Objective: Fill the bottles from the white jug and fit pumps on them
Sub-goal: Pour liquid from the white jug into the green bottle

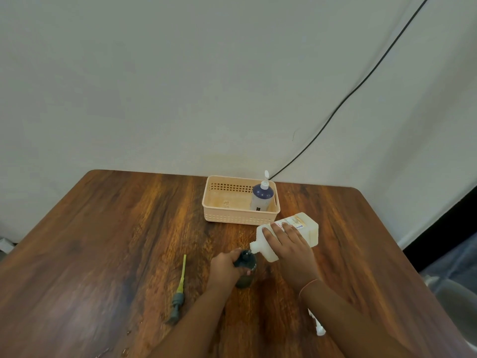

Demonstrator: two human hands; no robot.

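Partly hidden under the right forearm, a small white plastic pump [319,329] lies on the brown wooden bench [103,241]. A grey pump with a yellow dip tube [179,293] lies left of the left hand [224,267], which is wrapped around a dark round bottle [246,270]. The right hand [291,251] is clasped over a tilted white rectangular plastic jug [289,235], spout at the bottle mouth. Beyond both hands, a beige plastic basket [219,215] holds a blue-topped bottle with a white pump [262,197].

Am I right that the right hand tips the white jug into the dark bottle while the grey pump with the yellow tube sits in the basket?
Not quite. In the head view the grey pump lies on the table, left of the dark bottle, not in the basket. The right hand does tip the white jug.
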